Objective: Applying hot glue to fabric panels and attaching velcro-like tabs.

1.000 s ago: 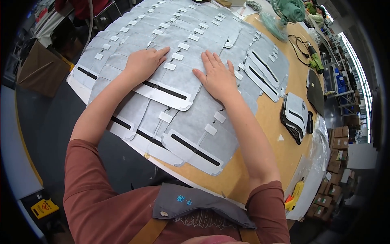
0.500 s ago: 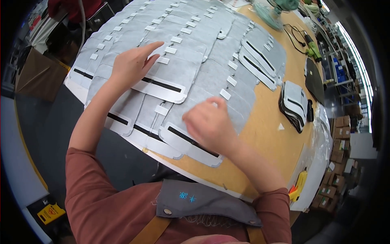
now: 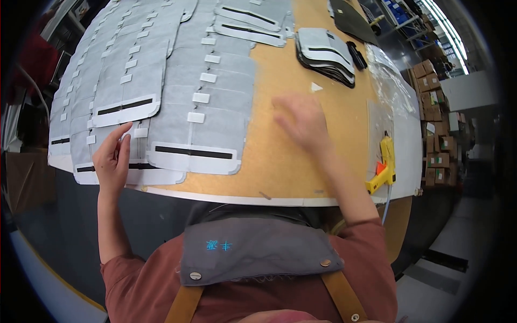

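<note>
Grey fabric panels (image 3: 223, 97) lie overlapped across the left and middle of the table. Rows of small white tabs (image 3: 201, 98) run along them, and each visible end has a white band with a black strip (image 3: 194, 152). My left hand (image 3: 112, 159) is at the near edge of the panels, thumb and index finger apart and nothing seen between them; whether it touches the fabric I cannot tell. Over bare tabletop to the right of the panels is my right hand (image 3: 304, 123), somewhat blurred, its thumb and fingers apart with nothing visible in them.
A stack of small grey pieces with dark edges (image 3: 326, 46) sits at the far right, beside a black object (image 3: 356, 55) and a white scrap (image 3: 316, 86). A yellow glue gun (image 3: 385, 167) lies near the right edge, clear plastic film (image 3: 393, 81) beyond. Cardboard boxes (image 3: 433, 118) stand off the table.
The view has swung to the right. My right hand has gone from above the nearest panel to the tabletop right of it; my left hand has come back toward the near edge.
</note>
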Motion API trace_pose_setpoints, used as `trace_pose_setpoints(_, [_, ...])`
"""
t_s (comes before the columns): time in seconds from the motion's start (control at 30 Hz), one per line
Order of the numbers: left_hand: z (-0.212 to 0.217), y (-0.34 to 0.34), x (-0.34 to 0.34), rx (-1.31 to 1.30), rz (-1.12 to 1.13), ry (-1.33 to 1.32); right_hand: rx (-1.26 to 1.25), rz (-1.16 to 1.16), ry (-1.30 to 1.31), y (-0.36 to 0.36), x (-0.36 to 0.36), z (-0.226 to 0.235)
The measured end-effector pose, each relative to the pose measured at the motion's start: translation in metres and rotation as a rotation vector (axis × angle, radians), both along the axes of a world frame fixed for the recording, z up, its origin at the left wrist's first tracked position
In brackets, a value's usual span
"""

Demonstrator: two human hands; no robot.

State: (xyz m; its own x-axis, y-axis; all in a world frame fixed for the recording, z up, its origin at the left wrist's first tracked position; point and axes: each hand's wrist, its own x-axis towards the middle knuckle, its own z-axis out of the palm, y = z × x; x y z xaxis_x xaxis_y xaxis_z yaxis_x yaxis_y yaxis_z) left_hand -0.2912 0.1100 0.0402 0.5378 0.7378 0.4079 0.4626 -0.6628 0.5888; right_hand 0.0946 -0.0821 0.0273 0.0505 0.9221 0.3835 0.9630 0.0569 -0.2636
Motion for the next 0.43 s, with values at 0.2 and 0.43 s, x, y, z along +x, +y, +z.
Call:
trace_pose_setpoints(0.2, [0.012,-0.028,0.029,-0.034,-0.080,-0.025,-0.218,-0.188,-0.167,0.038,0.075,-0.043])
trace_pose_setpoints(0.43, [0.013,-0.053,0.026,-0.024,-0.072,-0.010,-0.401,0.207,-0.161,-0.026,-0.014,-0.028])
